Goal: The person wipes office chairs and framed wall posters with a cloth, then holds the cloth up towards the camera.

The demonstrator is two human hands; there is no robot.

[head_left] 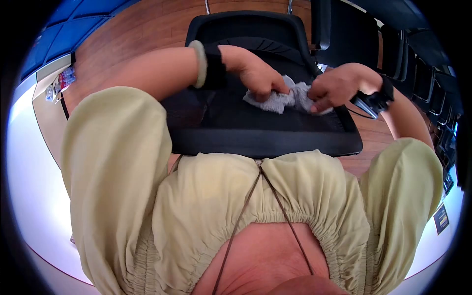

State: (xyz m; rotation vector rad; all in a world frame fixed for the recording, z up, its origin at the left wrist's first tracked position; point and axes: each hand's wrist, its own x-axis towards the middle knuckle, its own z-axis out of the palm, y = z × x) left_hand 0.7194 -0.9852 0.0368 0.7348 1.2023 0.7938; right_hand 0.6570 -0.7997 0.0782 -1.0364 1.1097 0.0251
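Observation:
A grey-white cloth (pixel 282 102) lies bunched over the right part of a black chair seat (pixel 231 115). My left hand (pixel 259 81) is closed on the cloth's left part, its fingers pointing down into the fabric. At the cloth's right end, my right hand (pixel 336 87) grips it with curled fingers. Between the two hands the cloth is gathered and narrow. Black bands are around both wrists, and a pale ring is on the left wrist.
The black chair's backrest (pixel 246 27) rises at the far side. More black chairs (pixel 346 37) stand in a row to the right. Wooden floor (pixel 142 29) shows around the chair. Colourful packets (pixel 64 81) sit at the far left.

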